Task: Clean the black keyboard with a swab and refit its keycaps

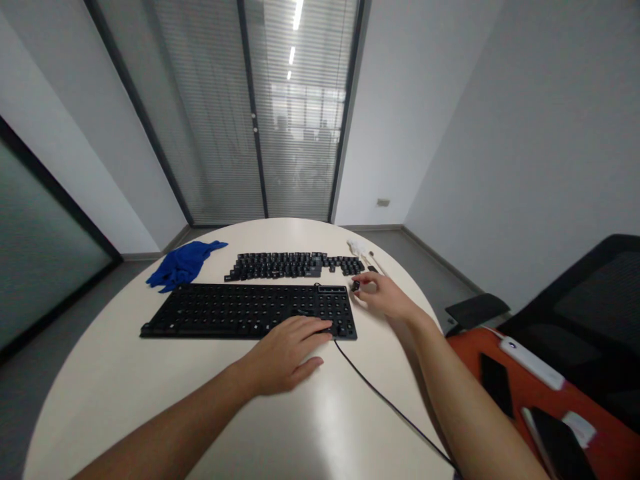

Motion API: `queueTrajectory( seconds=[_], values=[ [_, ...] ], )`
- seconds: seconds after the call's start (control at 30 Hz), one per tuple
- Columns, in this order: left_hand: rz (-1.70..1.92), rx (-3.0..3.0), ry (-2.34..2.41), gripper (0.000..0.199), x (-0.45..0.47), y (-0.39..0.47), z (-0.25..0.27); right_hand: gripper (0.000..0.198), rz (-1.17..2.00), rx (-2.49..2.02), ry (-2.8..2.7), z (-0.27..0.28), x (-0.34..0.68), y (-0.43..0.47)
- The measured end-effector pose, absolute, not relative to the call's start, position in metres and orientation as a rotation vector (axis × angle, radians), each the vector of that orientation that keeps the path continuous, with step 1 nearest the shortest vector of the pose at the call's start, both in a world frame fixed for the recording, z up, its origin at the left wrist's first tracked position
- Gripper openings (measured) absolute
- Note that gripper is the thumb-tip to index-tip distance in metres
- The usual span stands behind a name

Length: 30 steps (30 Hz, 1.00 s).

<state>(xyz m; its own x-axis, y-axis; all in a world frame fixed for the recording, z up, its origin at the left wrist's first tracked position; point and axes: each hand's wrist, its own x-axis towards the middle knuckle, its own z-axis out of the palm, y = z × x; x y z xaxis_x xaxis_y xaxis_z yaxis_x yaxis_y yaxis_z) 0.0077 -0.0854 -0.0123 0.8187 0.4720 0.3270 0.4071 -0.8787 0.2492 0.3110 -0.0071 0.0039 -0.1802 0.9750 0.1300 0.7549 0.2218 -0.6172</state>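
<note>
A black keyboard base (220, 310), stripped of its keycaps, lies on the round table. My left hand (290, 350) rests over its front right part, fingers stretched out and apart, fingertips near the number-pad area. To the right of the base, my right hand (383, 295) pinches a small black keycap (355, 285) between thumb and fingers, just above the tabletop. Behind the base, loose black keycaps (280, 265) are laid out in rows like a keyboard layout. The rows' right end is close to my right hand.
A crumpled blue cloth (185, 263) lies at the table's left. A white bundle (357, 248) and a thin brush-like stick (377, 262) are at the back right. A black cable (385, 399) runs toward me. Beside the table, an orange chair seat (465, 350) holds phones and a power strip (533, 363).
</note>
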Motion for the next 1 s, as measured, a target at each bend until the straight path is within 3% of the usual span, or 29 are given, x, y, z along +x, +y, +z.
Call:
queueTrajectory(
  seconds=[0.13,0.33,1.0],
  values=[
    [0.571,2.836,0.690,0.040,0.007,-0.086,-0.012,0.041,1.066,-1.211,-2.068,0.013,0.311,-0.014],
    [0.568,2.839,0.693,0.040,0.007,-0.084,-0.014,0.041,1.469,-1.037,-2.135,0.019,0.309,-0.022],
    [0.576,2.834,0.701,0.039,0.008,-0.085,-0.011,0.037,1.410,-1.262,-2.130,0.014,0.304,-0.028]
  ],
)
